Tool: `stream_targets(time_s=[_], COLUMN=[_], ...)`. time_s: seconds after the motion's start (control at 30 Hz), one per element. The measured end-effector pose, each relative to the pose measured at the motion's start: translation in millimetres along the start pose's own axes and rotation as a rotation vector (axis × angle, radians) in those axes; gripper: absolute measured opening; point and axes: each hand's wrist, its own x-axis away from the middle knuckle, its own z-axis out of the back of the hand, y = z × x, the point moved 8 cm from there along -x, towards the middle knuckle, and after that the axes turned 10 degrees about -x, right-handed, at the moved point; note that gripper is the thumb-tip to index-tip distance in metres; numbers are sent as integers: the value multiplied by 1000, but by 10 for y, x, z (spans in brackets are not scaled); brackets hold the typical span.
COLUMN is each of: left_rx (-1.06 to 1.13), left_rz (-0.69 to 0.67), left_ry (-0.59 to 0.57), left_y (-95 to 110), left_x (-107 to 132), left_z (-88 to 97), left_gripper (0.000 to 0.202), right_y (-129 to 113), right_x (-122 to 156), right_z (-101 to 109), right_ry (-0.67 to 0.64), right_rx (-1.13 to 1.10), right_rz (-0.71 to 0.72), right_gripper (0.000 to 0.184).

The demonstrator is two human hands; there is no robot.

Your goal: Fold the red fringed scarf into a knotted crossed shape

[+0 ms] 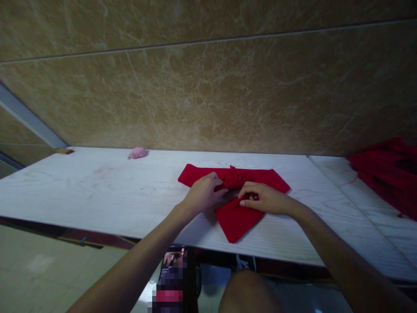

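A strip of red cloth [195,174] lies along the white table top, with pointed ends at left and right. At its middle sits a bunch of coiled red cord [235,177]. Another red cloth piece [239,219] comes to a point towards the table's front edge; whether it joins the strip is hidden by my hands. My left hand [206,190] is closed with its fingertips at the left side of the cord and the cloth there. My right hand [263,198] pinches the red cloth just below the cord, fingers curled.
The white table [97,195] runs along a tiled wall [208,95]. A small pink object [137,152] sits near the wall at left. A heap of red cloth [391,174] lies at far right. Below the front edge are a phone [172,261] and a knee [249,293].
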Motion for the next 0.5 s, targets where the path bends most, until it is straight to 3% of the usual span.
stream_targets(time_s=[0.2,0.4,0.5], left_rx=[90,202,291], left_rz=[-73,-191,-188], left_ry=[-31,-107,-120], left_y=[163,174,142], left_x=[62,203,222], left_z=[-16,-178,-210], left_gripper=[9,9,13], right_y=[20,0,15], right_x=[55,93,102], right_z=[-25,-66,-63], right_ry=[73,98,113], right_rx=[-49,-84,-99], right_rz=[-43,-6,-20], right_gripper=[18,17,18])
